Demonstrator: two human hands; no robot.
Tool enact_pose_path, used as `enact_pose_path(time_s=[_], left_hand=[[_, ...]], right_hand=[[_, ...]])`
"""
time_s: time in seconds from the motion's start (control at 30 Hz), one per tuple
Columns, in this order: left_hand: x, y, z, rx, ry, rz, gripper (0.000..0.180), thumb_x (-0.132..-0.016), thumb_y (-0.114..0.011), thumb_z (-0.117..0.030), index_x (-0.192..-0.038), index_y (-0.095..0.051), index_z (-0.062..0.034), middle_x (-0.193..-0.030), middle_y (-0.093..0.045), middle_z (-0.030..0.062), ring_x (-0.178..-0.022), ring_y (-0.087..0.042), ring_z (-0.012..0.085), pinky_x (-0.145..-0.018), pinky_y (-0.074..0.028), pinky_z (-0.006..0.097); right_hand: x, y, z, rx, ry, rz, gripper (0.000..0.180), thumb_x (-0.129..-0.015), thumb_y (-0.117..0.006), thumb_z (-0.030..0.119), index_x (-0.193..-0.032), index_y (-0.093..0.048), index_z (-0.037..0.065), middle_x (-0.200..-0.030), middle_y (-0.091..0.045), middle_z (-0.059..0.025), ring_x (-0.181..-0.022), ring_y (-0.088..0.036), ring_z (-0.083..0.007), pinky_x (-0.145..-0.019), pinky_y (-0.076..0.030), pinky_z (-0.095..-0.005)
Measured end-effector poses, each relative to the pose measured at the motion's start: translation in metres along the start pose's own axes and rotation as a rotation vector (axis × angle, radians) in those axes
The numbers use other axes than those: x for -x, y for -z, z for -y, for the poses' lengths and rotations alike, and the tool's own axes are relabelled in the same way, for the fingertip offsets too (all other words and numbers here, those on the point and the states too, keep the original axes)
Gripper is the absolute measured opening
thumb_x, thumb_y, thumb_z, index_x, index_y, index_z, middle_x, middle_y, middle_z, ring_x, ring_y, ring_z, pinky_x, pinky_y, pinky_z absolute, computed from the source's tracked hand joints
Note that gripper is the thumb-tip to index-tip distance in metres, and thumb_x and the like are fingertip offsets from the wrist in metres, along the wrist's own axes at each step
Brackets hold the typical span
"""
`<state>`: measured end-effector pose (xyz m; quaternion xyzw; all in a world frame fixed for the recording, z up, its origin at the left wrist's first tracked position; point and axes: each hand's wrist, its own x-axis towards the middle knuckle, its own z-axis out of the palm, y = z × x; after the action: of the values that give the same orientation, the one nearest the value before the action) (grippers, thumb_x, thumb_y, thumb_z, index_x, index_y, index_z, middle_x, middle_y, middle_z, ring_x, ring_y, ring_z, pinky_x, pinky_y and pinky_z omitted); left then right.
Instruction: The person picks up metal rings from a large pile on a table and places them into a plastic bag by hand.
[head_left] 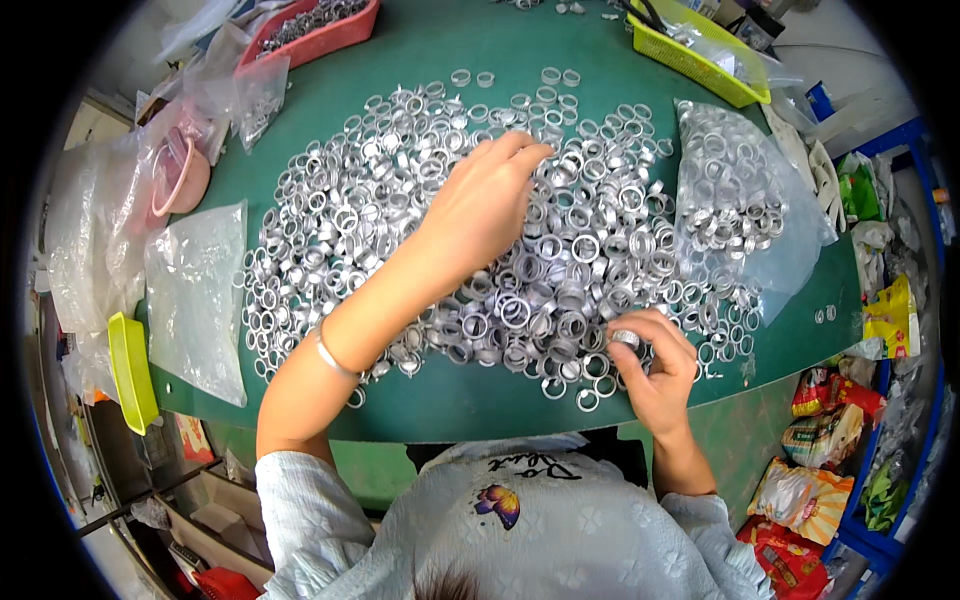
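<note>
A wide heap of silvery metal rings [345, 218] is spread over the green table. Stretched across its middle, my left hand [485, 205] has its fingers bent together and pointing right, low over the rings. Whatever is in its fingertips is hidden. At the heap's near right edge, my right hand [658, 368] pinches a small metal ring [626, 338] between thumb and fingers; whether more than one ring is there, I cannot tell.
To the right lies a clear bag of rings [730, 160]; a flat clear bag [197, 300] lies left. Red [330, 35] and yellow-green [690, 60] baskets stand at the far side. A pink cup [188, 183] and a yellow-green tray [132, 372] sit along the left edge.
</note>
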<state>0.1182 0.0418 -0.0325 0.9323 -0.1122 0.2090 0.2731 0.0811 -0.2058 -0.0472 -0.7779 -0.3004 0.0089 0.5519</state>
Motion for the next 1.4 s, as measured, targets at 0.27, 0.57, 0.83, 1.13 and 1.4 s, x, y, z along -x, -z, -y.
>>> enact_pose_path(time_s=[0.27,0.57,0.83,1.13,1.4], left_hand=[[0.039,-0.008,-0.014,-0.203,-0.102,0.232,0.041,-0.069,-0.053,0.007,-0.108,-0.059,-0.0023,-0.121,-0.048,0.0156,-0.117,-0.042,0.0354,-0.099,-0.035,0.046],[-0.008,-0.014,0.019,-0.106,0.158,0.012,0.014,-0.077,-0.064,-0.007,-0.091,-0.062,-0.0055,-0.100,-0.052,0.0102,-0.096,-0.051,0.0280,-0.082,-0.037,0.039],[-0.029,-0.013,0.031,0.279,0.289,-0.066,0.010,-0.077,-0.067,-0.004,-0.082,-0.060,0.0005,-0.083,-0.057,0.0083,-0.081,-0.055,0.0210,-0.074,-0.044,0.030],[0.023,0.005,-0.074,0.468,-0.163,0.177,0.021,-0.069,-0.073,-0.009,-0.089,-0.064,-0.0093,-0.098,-0.058,0.0042,-0.093,-0.054,0.0234,-0.078,-0.040,0.036],[-0.026,-0.015,0.032,-0.397,0.155,0.247,0.024,-0.070,-0.074,-0.018,-0.088,-0.066,-0.0051,-0.090,-0.054,0.0103,-0.089,-0.052,0.0285,-0.078,-0.041,0.038]], right_hand=[[-0.003,0.008,-0.008,0.001,-0.035,-0.047,0.019,-0.070,-0.069,-0.003,-0.088,-0.065,-0.002,-0.086,-0.063,-0.0125,-0.077,-0.061,-0.0219,-0.069,-0.048,-0.0283],[-0.010,0.004,-0.012,-0.042,-0.041,-0.043,0.020,-0.069,-0.070,-0.003,-0.088,-0.065,-0.002,-0.086,-0.063,-0.0126,-0.077,-0.061,-0.0227,-0.070,-0.048,-0.0293],[-0.002,0.010,-0.013,-0.486,-0.197,-0.067,0.020,-0.079,-0.060,-0.006,-0.098,-0.060,-0.003,-0.090,-0.063,-0.0094,-0.076,-0.061,-0.0228,-0.071,-0.049,-0.0311],[-0.021,-0.004,0.004,-1.378,-0.891,0.121,0.029,-0.095,-0.048,0.020,-0.119,-0.046,0.003,-0.088,-0.056,-0.0044,-0.070,-0.053,-0.0140,-0.062,-0.043,-0.0260],[-0.025,-0.005,-0.003,-1.547,-0.884,0.166,0.024,-0.096,-0.044,0.023,-0.079,-0.046,0.005,-0.067,-0.043,-0.0030,-0.044,-0.036,-0.0109,-0.039,-0.027,-0.0228]])
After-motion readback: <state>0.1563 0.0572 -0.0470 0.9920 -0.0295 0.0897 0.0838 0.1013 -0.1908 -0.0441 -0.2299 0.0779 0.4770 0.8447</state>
